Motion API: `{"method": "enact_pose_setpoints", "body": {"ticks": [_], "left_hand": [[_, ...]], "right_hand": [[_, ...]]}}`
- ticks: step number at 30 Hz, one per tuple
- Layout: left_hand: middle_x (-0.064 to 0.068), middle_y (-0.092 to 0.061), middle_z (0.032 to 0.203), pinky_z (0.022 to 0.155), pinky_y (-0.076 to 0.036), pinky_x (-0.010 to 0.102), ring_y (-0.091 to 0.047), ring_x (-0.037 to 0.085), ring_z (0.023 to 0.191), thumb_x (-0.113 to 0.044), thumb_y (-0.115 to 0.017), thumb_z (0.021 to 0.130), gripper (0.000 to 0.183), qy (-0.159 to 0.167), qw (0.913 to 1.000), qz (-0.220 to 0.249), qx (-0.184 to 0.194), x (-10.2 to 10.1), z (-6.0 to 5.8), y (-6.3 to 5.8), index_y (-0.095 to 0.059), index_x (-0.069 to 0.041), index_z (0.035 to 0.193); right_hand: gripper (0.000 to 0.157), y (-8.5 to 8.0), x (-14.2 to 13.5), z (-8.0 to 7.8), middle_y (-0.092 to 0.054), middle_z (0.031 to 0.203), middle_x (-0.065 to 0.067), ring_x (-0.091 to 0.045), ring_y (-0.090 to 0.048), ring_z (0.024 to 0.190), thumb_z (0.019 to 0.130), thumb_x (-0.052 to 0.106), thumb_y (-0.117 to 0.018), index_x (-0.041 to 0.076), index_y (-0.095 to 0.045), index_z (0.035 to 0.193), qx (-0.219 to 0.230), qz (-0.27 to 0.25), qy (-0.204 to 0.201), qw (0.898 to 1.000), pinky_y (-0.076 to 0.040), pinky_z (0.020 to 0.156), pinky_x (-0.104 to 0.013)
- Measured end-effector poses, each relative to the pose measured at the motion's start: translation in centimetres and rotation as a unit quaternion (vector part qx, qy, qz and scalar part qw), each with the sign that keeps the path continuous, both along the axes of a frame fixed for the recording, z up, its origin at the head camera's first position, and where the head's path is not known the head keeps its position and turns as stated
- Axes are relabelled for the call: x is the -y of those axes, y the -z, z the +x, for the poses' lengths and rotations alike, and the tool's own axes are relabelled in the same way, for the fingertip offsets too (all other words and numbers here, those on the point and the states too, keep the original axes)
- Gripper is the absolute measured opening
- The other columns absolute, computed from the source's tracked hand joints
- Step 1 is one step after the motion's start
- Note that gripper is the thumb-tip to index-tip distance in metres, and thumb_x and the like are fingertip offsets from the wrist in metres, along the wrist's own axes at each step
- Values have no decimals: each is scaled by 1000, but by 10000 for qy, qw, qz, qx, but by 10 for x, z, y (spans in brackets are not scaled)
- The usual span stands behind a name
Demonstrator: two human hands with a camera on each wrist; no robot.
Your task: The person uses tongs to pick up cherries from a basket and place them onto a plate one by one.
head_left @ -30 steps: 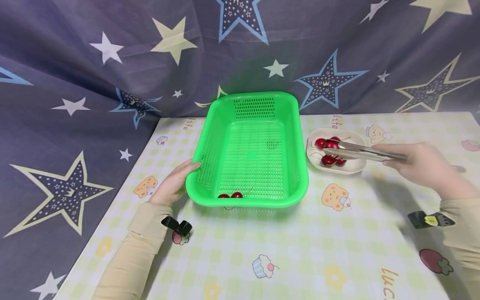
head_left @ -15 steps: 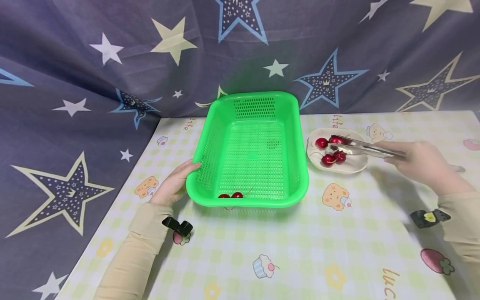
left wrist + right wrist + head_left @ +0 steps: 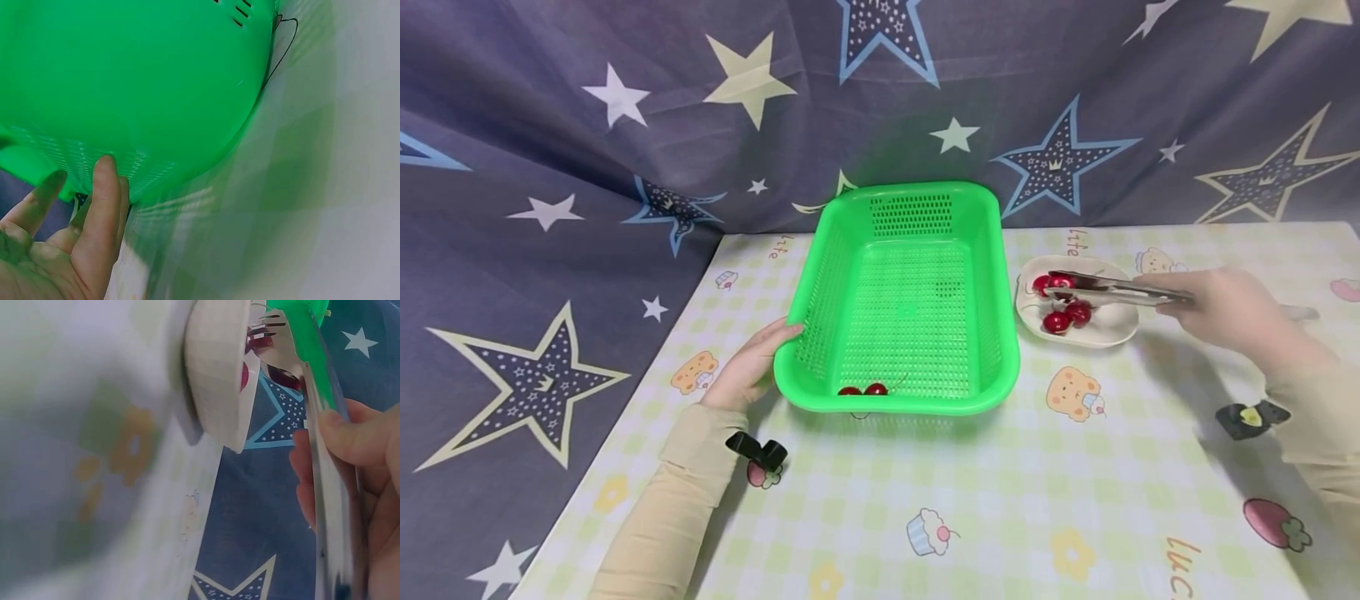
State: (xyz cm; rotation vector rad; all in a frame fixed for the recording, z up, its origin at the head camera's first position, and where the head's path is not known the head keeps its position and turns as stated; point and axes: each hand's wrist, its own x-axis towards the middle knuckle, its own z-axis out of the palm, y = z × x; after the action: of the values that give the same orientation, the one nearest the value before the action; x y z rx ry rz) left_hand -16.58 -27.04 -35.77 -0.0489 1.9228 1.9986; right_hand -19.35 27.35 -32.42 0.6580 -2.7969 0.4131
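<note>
My right hand holds metal tongs with fork-like tips, reaching over the white dish on the right. Several red cherries lie in this dish. The tong tips lie around or over a cherry at the back; whether they grip it I cannot tell. My left hand rests against the left side of the green basket, near its front corner. In the left wrist view its fingers are extended along the basket's outer wall. Two cherries show inside, partly hidden by the front rim.
A checked, printed cloth covers the table. Behind and to the left hangs a dark star-patterned curtain. The dish stands close to the basket's right side.
The tongs first shifted up and right inside the dish, then back left to the rear cherries. Cherries in the dish moved slightly. The left hand and basket have stayed put.
</note>
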Motion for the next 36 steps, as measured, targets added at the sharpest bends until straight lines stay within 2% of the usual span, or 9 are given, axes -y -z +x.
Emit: {"method": "enact_pose_setpoints", "body": {"ticks": [2,5,10,17,25,28,32,36], "left_hand": [[-6,-64,102,80,-55,23,-65,8,88,-26,-45,100,59,-9,10000,26,14,0,-1,1,-21,-2,149],[-6,-64,102,80,-55,22,-65,8,88,-25,-44,100,59,-2,10000,30,23,-1,-1,1,-21,-2,149],[-7,-64,101,79,-55,21,-64,7,86,-25,-43,100,59,-25,10000,-37,49,-2,0,-1,-21,-2,149],[-7,-63,101,78,-55,21,-64,6,86,-25,-43,100,59,-69,9999,-90,49,-2,0,-2,-21,-3,150],[-7,-62,101,78,-55,21,-64,6,86,-24,-41,101,57,-96,9999,-81,35,-3,1,-2,-20,-2,150],[-7,-62,102,79,-55,21,-64,6,86,-24,-41,101,57,-97,9999,-85,22,-3,1,-2,-20,-1,149],[-6,-62,102,79,-55,21,-64,7,86,-24,-41,101,57,-76,10000,-45,10,-3,2,-2,-20,-1,149],[-6,-63,101,78,-56,21,-64,7,86,-23,-41,101,57,-82,10000,-19,7,-4,2,-3,-20,-1,149]], "right_hand": [[40,-5,3,-3,-69,97,-24,-30,-63,64,76,0,-72,7,-68,115,81,129,-69,9999,-50,62,-52],[40,-12,9,-6,-70,94,-21,-23,-58,58,76,2,-72,10,-69,115,237,343,-164,9990,-48,55,-45],[40,-21,18,-10,-71,92,-20,-21,-55,56,76,5,-72,13,-69,115,440,618,-233,9968,-47,52,-42],[39,-21,26,-16,-70,96,-21,-23,-58,58,76,3,-72,12,-70,114,485,680,-426,9956,-49,54,-43],[43,-19,26,-18,-69,100,-24,-18,-51,53,77,2,-70,9,-67,119,649,713,-398,9945,-46,51,-39],[45,-18,24,-18,-68,103,-24,-21,-56,57,77,2,-70,8,-65,121,702,683,-383,9945,-50,57,-43],[48,-15,21,-18,-63,114,-26,-38,-65,77,79,4,-71,5,-60,126,763,515,-367,9951,-51,74,-55],[52,-13,19,-16,-58,122,-27,-48,-59,101,80,3,-71,1,-56,129,761,165,-339,9964,-45,89,-60]]}}
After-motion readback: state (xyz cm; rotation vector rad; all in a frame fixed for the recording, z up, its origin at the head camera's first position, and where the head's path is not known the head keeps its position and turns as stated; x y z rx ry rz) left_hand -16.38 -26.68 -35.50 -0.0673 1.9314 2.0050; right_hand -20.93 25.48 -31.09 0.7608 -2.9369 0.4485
